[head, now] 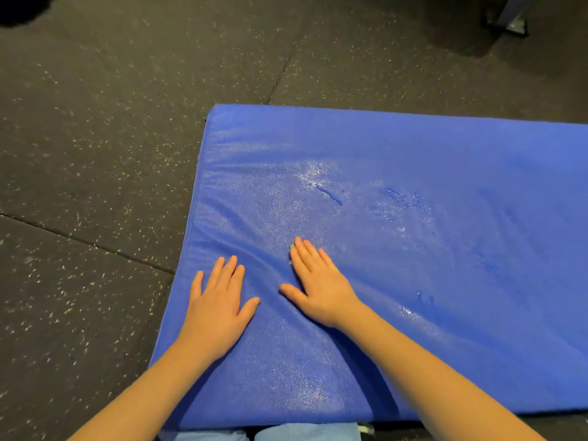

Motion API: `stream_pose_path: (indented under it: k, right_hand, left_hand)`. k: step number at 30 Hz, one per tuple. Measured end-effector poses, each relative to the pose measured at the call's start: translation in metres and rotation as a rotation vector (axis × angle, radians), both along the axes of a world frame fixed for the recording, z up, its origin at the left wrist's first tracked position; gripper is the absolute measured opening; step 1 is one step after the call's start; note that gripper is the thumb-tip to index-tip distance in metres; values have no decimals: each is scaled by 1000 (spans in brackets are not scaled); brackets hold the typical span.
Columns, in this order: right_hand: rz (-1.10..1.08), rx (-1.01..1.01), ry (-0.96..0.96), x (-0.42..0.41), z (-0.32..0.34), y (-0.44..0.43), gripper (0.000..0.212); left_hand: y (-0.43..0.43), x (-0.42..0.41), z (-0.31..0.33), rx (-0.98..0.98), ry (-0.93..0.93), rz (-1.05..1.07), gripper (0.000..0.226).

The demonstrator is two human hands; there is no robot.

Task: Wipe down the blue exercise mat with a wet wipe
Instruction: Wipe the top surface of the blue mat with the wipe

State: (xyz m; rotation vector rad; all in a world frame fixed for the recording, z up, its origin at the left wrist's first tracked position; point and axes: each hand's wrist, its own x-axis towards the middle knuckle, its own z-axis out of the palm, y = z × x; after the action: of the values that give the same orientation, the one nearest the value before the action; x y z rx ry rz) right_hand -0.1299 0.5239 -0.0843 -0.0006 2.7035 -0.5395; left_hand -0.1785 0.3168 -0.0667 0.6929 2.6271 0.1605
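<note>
While the left hand (216, 300) lies flat, fingers spread, near the left edge of the mat (445, 173), probably to pin it to the floor (95, 154), the right hand (318, 281) presses flat beside it, fingers straight; a pale sliver at its forefinger suggests the wipe (290, 254) is trapped underneath.

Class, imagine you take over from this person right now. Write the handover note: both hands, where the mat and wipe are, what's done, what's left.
Left hand: fingers straight, pressing flat on the blue mat near its left edge.
Right hand: flat beside it; the wet wipe seems pinned under its fingers, only a pale sliver showing.
Done: wet sheen across the mat's middle and near part.
Left: probably the duller far edge and right side.
</note>
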Motion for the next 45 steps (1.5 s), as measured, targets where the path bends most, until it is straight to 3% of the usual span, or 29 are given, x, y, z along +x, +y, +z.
stream_pose_path:
  k: [2, 5, 7, 9, 12, 15, 18, 21, 23, 28, 30, 33, 35, 38, 43, 45]
  right_hand:
    - [19, 36, 13, -10, -3, 19, 103]
    - [-200, 119, -14, -39, -7, 45, 77]
    - [-267, 87, -21, -47, -6, 37, 72]
    - [-112, 41, 3, -43, -5, 20, 80]
    - [128, 71, 52, -37, -7, 26, 94]
    - [-80, 149, 54, -62, -11, 54, 77]
    - [-230, 97, 17, -75, -9, 48, 71]
    - [62, 71, 56, -63, -9, 30, 86]
    - [131, 112, 78, -65, -11, 44, 92]
    - [-308, 145, 49, -94, -17, 68, 70]
    - [-247, 93, 42, -91, -16, 53, 76]
    - [20, 106, 53, -71, -12, 49, 91]
    - [-46, 160, 76, -71, -13, 67, 87]
    - [-325, 169, -4, -69, -8, 77, 70]
    - [-89, 114, -108, -36, 9, 52, 72]
    - [-126, 155, -114, -30, 12, 63, 69]
  left_hand:
    - [4, -8, 0, 27, 12, -12, 99]
    - [8, -14, -6, 10, 9, -36, 96]
    - [7, -12, -12, -2, 48, -56, 85]
    - [4, -9, -18, -7, 85, -80, 70]
    - [4, -9, -21, -4, 128, -84, 64]
    - [4, -9, -22, 2, 172, -89, 63]
    - [5, -9, -22, -4, 166, -80, 63]
    - [5, -15, -23, 27, 166, -98, 63]
    - [6, -24, -22, 46, 164, -128, 64]
    - [13, -53, -25, 53, 116, -80, 76]
    - [14, -53, -31, 9, 133, -107, 79]
    - [14, -51, -32, -44, 108, -106, 76]
    - [15, -50, -30, -55, 93, -115, 75]
    - [15, -51, -30, -77, 66, -114, 78]
    - [20, -50, -25, -56, 88, -98, 97]
    - [21, -51, -23, -42, 69, -82, 99]
